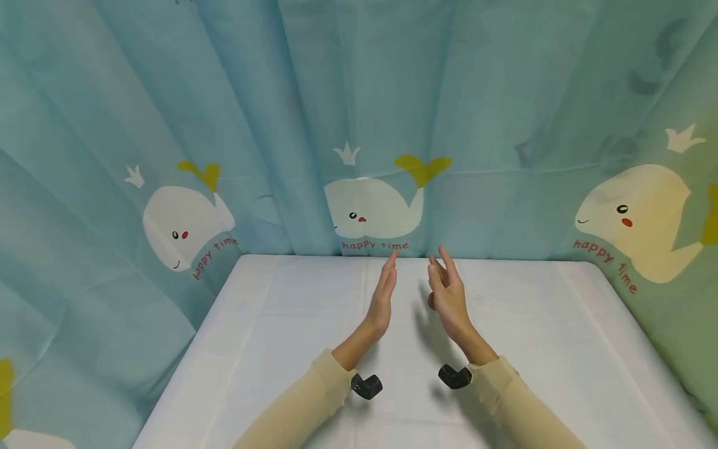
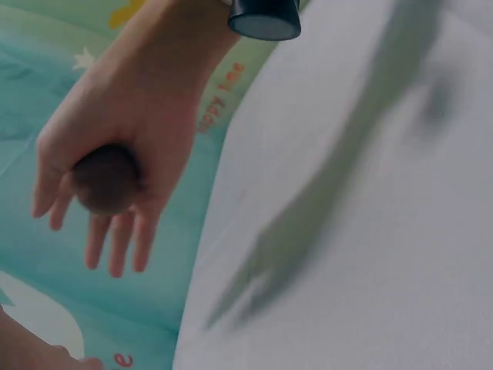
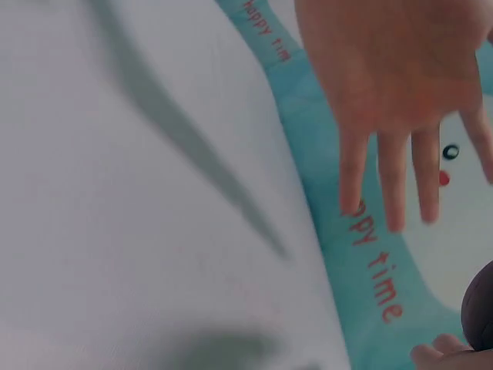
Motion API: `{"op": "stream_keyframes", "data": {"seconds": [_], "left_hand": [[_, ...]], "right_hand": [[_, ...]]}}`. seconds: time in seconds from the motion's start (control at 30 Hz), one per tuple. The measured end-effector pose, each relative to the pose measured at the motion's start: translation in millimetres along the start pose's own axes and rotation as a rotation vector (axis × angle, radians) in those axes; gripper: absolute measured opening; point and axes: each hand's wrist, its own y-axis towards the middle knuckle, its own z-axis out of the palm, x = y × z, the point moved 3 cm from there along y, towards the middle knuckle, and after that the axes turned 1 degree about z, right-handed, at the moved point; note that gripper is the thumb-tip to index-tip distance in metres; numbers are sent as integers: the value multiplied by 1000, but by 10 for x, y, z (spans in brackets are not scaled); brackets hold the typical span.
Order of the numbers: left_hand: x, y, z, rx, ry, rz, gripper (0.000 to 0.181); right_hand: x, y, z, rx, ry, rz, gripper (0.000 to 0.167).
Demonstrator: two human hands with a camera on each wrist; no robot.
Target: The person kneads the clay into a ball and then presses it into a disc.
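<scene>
My left hand (image 1: 381,305) is raised above the white table, its fingers straight and nothing held in it. Opposite it, a short gap away, is my right hand (image 1: 450,302), palm turned inward. A small dark brown ball (image 1: 432,302) shows at the right hand's palm side. In the left wrist view the ball (image 2: 106,179) lies in front of the right palm, and the fingers (image 2: 122,239) extend past it; whether it touches the palm, I cannot tell. The right wrist view shows the left hand (image 3: 400,85) spread, with part of the ball (image 3: 479,308) at the edge.
The white tabletop (image 1: 303,324) spreads beneath both hands and carries their shadows. Behind and beside it hangs a blue-green curtain (image 1: 493,125) printed with whales. Each wrist bears a small black camera, one on the left (image 1: 367,386) and one on the right (image 1: 454,376).
</scene>
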Motion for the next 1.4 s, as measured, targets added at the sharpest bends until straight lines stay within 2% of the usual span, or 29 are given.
{"op": "stream_keyframes", "data": {"seconds": [0.07, 0.2, 0.47, 0.6, 0.77, 0.9, 1.17, 1.4], "left_hand": [[8, -1, -36, -3, 6, -4, 61], [15, -4, -89, -3, 19, -9, 61], [49, -18, -232, -9, 48, -24, 61], [64, -22, -326, -12, 85, -16, 61], [97, -46, -422, -30, 126, -19, 62], [121, -59, -464, -28, 143, -27, 63], [108, -63, -495, -42, 173, -32, 63], [138, -77, -564, -68, 183, -34, 62]], "right_hand": [[-45, 20, -24, -4, -59, -4, 61], [-157, 71, -114, 5, -250, -48, 55], [-404, 205, -459, 45, -678, -232, 47], [-506, 281, -629, 57, -812, -298, 44], [-567, 333, -811, 52, -925, -312, 42], [-605, 361, -908, 57, -991, -274, 43], [-649, 357, -978, 164, -1184, -68, 58], [-643, 326, -1046, 189, -1160, 70, 66]]}}
